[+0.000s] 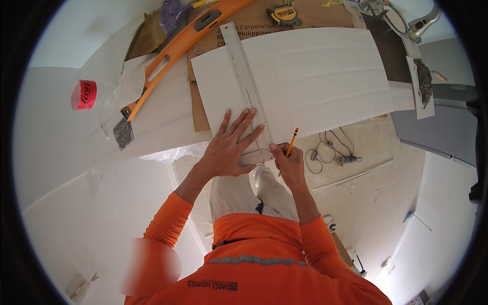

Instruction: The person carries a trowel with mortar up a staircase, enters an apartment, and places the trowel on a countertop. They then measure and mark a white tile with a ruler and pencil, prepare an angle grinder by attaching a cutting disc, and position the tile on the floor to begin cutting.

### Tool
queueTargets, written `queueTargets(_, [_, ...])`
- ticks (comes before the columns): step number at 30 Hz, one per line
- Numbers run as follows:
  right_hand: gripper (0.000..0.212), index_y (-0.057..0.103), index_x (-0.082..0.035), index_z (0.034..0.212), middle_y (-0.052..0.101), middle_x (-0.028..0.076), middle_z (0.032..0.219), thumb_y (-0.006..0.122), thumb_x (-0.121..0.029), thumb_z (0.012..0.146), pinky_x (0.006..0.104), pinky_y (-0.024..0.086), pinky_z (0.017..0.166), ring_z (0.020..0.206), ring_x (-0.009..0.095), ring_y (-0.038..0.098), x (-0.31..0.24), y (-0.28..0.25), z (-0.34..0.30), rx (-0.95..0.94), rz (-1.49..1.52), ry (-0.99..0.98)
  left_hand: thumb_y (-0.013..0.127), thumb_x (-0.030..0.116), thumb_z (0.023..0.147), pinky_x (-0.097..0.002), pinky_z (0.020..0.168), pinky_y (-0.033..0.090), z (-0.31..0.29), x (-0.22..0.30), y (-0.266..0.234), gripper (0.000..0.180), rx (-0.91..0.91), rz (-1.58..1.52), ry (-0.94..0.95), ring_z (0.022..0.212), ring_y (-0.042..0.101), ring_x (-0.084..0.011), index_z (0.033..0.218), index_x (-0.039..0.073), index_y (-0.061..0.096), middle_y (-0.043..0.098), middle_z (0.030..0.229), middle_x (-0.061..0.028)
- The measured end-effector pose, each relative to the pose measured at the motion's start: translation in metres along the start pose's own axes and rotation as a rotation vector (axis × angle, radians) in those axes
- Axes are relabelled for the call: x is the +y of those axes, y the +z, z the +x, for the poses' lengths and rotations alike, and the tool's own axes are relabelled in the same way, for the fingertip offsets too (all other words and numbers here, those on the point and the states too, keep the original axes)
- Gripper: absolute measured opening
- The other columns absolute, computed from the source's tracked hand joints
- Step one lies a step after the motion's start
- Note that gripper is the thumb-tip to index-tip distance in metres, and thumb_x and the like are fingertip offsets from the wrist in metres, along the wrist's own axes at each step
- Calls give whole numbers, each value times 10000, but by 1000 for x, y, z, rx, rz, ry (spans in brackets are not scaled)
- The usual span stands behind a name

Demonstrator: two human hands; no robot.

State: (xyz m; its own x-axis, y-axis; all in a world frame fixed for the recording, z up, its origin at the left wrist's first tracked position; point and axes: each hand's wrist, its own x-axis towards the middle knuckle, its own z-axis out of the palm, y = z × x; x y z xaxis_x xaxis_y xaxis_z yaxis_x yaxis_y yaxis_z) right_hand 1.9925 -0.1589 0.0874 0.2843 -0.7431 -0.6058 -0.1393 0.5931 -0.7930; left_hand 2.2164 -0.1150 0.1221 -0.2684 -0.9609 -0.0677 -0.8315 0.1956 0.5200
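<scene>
A white board point(325, 76) lies flat before me, with a metal try square point(238, 63) laid across its left part. The ruled blade runs away from me, and the stock sits at the board's near edge. My left hand point(230, 138) is open, fingers spread and pressed on the blade's near part, its thumb beside the stock. In my right hand point(292, 165) a yellow pencil point(291, 142) is gripped, eraser end up. The thumb and fingertips of that hand are at the right end of the stock. Its pencil tip is below the hand, close to my trousers.
Printed cardboard point(203, 38) lies under the board. An orange spirit level point(178, 51) slants at the left, near a cut red-labelled bottle piece point(84, 95). A tape measure point(283, 15) sits at the back. A faucet point(424, 24) stands far right. A grey cord point(335, 152) lies on the floor.
</scene>
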Motion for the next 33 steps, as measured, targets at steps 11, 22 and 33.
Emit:
queueTargets(11, [342, 687, 6, 827, 495, -60, 596, 800, -283, 970, 248, 278, 463, 491, 34, 390, -1, 3, 3, -14, 17, -6, 903, 456, 680, -602, 1324, 65, -2, -4, -4, 1093, 10, -4, 13, 1615, 204, -350, 1618, 174, 420, 209, 1743, -180])
queueTargets(22, [321, 685, 1, 832, 502, -56, 604, 795, -266, 974, 247, 275, 467, 496, 33, 390, 5, -13, 2, 33, -3, -24, 918, 435, 632, -594, 1327, 68, 8, 5, 8, 1113, 24, -25, 16, 1618, 199, -341, 1605, 170, 445, 219, 1743, -166])
queueTargets(33, [294, 665, -10, 833, 492, -59, 621, 782, -230, 987, 242, 276, 467, 507, 32, 388, 16, -5, 4, -31, 95, -23, 918, 421, 618, -588, 1330, 82, 2, 1, 3, 1121, 31, -23, 33, 1611, 224, -341, 1601, 155, 449, 237, 1740, -159])
